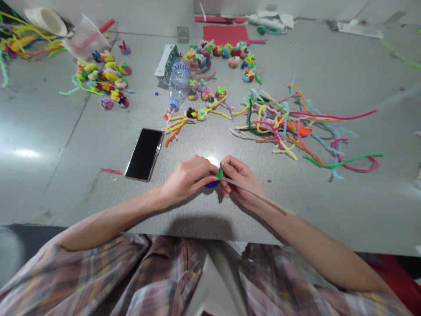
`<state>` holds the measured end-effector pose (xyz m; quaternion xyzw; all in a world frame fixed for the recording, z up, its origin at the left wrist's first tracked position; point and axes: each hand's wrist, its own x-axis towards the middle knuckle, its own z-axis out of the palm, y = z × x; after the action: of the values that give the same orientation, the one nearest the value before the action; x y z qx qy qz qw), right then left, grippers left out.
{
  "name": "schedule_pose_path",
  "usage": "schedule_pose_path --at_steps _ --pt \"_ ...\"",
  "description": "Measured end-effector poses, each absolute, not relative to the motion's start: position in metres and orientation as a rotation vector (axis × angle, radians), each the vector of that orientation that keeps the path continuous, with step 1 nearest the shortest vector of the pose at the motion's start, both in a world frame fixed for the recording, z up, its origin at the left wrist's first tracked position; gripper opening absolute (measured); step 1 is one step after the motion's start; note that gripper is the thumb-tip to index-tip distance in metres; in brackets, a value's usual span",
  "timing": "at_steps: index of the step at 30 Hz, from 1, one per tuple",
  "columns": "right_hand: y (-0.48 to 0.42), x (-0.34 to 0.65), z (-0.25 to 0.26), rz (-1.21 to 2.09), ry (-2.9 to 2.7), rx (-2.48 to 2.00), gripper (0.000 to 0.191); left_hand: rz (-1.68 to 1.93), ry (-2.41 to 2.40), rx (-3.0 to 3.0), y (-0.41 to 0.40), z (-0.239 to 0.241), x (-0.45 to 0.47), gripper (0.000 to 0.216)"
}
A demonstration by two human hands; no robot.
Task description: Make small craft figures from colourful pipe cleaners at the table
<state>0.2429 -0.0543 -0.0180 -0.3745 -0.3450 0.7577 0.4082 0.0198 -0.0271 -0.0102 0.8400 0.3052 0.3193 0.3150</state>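
Observation:
Close to the table's front edge, my left hand (192, 177) is closed, pinching a small fuzzy purple piece (212, 184) from above. A short green pipe cleaner (220, 174) sticks up between the fingertips of both hands. My right hand (241, 180) is closed too, its thumb and index finger pinched at the green end. A thin grey strip (246, 188) runs from the fingertips across my right palm toward the wrist; what it is I cannot tell. Fingers partly hide the purple piece.
A black phone (144, 153) lies left of my hands. Loose pipe cleaners (296, 127) spread at the right. Small finished pipe-cleaner figures (108, 79) cluster at the left and back, around a plastic bottle (179, 83). A clear cup (86, 38) and red sheet (226, 34) lie farther back.

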Motion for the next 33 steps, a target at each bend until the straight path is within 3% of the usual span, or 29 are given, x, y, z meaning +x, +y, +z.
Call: schedule_pose_path --at_steps 12,16,19,28,33 --pt "-0.057 0.243 -0.025 1.827 -1.02 -0.993 0.047 0.926 0.716 2.568 -0.027 -0.007 0.017 0.018" --pt "-0.059 0.242 -0.026 1.783 -1.191 -1.02 0.047 0.994 0.726 2.673 -0.025 -0.006 0.014 0.029" --pt "-0.06 0.243 -0.022 1.705 -1.411 -1.122 0.049 0.942 0.812 2.71 -0.021 -0.008 0.012 0.022" --pt "-0.058 0.266 -0.009 0.655 -2.351 -1.146 0.03 0.631 0.807 2.763 -0.016 -0.01 0.012 0.027" --pt "-0.04 0.284 0.002 0.521 -2.441 -0.967 0.032 0.595 0.618 2.521 -0.011 -0.005 0.01 0.028"
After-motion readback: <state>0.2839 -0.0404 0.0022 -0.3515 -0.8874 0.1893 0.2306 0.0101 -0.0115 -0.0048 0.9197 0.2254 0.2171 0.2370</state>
